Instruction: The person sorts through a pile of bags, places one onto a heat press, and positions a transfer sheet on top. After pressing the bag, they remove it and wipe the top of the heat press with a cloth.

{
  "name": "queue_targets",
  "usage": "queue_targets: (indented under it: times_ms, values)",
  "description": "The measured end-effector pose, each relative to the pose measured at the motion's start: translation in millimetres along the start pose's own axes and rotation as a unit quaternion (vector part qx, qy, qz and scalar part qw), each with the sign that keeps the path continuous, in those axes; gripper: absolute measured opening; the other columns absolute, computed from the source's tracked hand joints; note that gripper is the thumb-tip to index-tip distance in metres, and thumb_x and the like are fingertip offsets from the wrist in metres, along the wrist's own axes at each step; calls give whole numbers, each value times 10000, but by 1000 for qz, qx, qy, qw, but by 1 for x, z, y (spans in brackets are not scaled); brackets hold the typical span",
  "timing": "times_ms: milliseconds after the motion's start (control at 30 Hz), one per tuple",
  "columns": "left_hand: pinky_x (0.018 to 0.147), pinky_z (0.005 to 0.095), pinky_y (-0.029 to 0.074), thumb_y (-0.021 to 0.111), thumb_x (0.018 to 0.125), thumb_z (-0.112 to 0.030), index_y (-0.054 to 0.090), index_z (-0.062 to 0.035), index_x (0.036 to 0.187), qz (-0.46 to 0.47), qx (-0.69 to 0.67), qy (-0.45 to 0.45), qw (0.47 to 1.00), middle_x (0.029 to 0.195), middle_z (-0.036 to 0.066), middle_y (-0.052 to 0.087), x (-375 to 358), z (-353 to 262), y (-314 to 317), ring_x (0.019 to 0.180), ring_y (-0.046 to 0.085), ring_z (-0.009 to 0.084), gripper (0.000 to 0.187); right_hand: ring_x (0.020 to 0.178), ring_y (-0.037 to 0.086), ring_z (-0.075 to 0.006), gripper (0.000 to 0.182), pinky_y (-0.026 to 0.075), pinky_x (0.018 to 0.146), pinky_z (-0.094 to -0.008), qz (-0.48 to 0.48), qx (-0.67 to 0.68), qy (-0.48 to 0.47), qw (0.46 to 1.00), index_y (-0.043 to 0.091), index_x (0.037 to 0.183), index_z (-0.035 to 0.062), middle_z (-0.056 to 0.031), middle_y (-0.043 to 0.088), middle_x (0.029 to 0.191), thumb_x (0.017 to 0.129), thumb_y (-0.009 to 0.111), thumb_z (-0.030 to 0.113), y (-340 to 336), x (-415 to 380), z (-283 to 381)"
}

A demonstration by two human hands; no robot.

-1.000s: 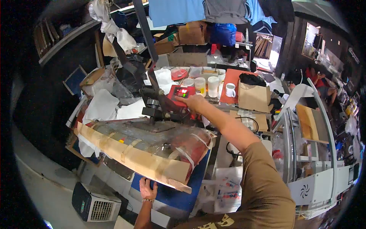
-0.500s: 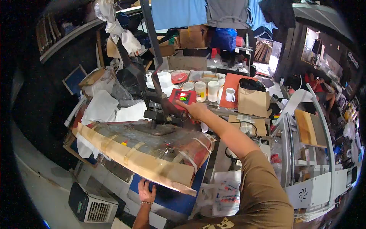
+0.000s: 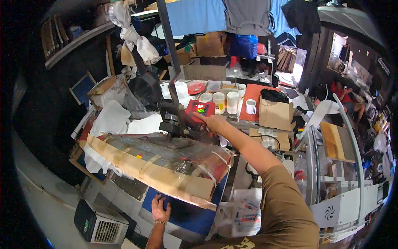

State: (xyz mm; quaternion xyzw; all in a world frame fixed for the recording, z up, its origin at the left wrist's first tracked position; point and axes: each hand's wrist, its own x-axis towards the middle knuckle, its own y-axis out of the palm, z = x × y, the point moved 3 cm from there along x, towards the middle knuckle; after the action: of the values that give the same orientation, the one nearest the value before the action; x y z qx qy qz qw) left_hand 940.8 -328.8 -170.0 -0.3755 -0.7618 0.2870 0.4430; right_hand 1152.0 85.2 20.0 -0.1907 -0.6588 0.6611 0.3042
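My right hand (image 3: pixel 212 123) reaches to the red control box (image 3: pixel 200 108), a finger at the lower edge of its lit display; nothing shows in its grasp. The display reads 100 in green. Left of the box stands the press's black metal arm (image 3: pixel 170 120), above a grey upper plate (image 3: pixel 166 155) edged with taped cardboard (image 3: pixel 153 171). Near the front edge, my left hand (image 3: pixel 160 208) lies with fingers spread on the blue board (image 3: pixel 186 216) under the plate, holding nothing.
Behind the box stand jars (image 3: pixel 219 103) and a white mug (image 3: pixel 251 106). A cardboard piece (image 3: pixel 275 113) carries black cloth. A white-grey metal frame (image 3: pixel 336 195) is at right, a vented box (image 3: pixel 103 226) at lower left. A person in red (image 3: pixel 342 90) sits far right.
The view has shifted slightly. My right finger has moved from the display's face to its lower edge. My left hand stays on the blue board.
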Motion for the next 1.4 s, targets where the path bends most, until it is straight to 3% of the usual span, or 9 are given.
queue_targets:
  times_ms: [733, 1033, 1133, 1200, 1233, 1300, 1367, 1400]
  values:
    - [1009, 512, 404, 678, 793, -195, 628, -40, 1080, -9, 18, 22, 1000, 1240, 208, 558, -1, 4, 1, 1177, 509, 427, 330, 769, 716, -338, 860, 565, 658, -464, 31, -5, 13, 999, 89, 1528, 458, -166, 717, 924, 900, 579, 134, 0, 1, 2]
    - [1007, 500, 406, 697, 777, -163, 626, -43, 1080, -7, 25, 21, 999, 1250, 195, 554, 0, -2, -3, 1177, 513, 408, 334, 785, 717, -335, 806, 566, 663, -464, 20, -26, 11, 999, 57, 1526, 468, -175, 715, 931, 939, 513, 158, 5, 3, 0]
    - [995, 498, 413, 701, 769, -142, 624, -41, 1073, -11, 21, 24, 999, 1242, 200, 554, 2, -4, -5, 1168, 515, 413, 328, 806, 713, -338, 913, 562, 679, -469, 36, -24, 25, 999, 61, 1527, 467, -172, 711, 946, 881, 610, 128, 6, 4, -3]
    - [987, 498, 415, 708, 764, -134, 621, -40, 1067, 2, 15, 12, 1000, 1241, 200, 554, 0, -5, -5, 1168, 513, 417, 329, 793, 699, -350, 1164, 548, 643, -459, 22, 20, -28, 999, 25, 1534, 431, -173, 701, 911, 710, 730, 8, 11, 3, -8]
    - [987, 498, 415, 708, 764, -134, 621, -40, 1067, 8, 14, 11, 1000, 1241, 200, 554, -1, -3, -3, 1168, 513, 417, 329, 793, 699, -350, 1164, 548, 643, -459, 27, 22, -25, 999, 25, 1534, 431, -173, 701, 911, 710, 730, 8, 8, 0, -10]
    - [983, 497, 418, 713, 762, -126, 619, -39, 1063, -9, 16, 23, 1000, 1231, 204, 560, -2, 5, 1, 1160, 517, 423, 327, 925, 683, -368, 1187, 544, 764, -480, 83, 76, -25, 993, 82, 1534, 444, -216, 682, 1006, 669, 790, 43, -5, -8, -10]
    - [983, 499, 418, 710, 769, -128, 618, -38, 1067, -1, 22, 22, 1000, 1229, 206, 563, 3, 3, 0, 1159, 519, 424, 324, 967, 665, -390, 1097, 535, 797, -491, 60, 77, -28, 995, 144, 1531, 420, -232, 674, 1012, 697, 758, 56, -17, -22, -19]
    - [983, 500, 418, 707, 776, -130, 618, -38, 1070, -1, 28, 20, 999, 1226, 209, 566, -1, 3, -1, 1157, 521, 426, 321, 878, 659, -423, 963, 520, 720, -506, -46, 92, -27, 994, 270, 1513, 310, -250, 655, 989, 700, 671, -16, -9, -29, -35]
